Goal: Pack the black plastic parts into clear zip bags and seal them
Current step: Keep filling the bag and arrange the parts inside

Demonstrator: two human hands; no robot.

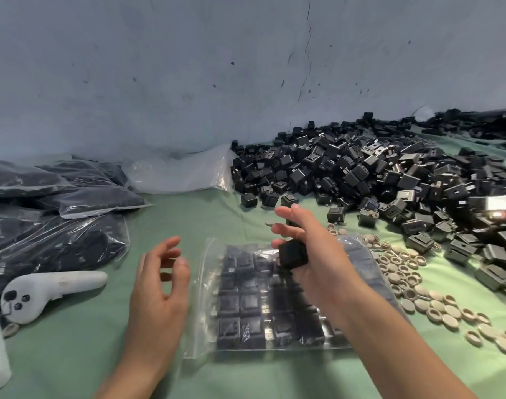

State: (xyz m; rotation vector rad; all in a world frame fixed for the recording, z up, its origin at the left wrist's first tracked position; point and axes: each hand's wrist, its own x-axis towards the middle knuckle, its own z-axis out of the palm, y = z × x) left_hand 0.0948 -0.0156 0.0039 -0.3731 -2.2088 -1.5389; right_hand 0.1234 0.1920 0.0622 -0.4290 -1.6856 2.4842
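Now right hand (318,264) grips part (293,254) (controller (50,289) mark blurred).

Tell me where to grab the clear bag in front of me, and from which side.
Pinch the bag by the empty clear strip along its left edge, coming from the left with the left hand, which is free and nearest. Rows of parts bulk out the rest, and the right hand holds a black part.

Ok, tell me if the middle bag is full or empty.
Nearly full: rows of parts fill the bag; the right hand holds another part.
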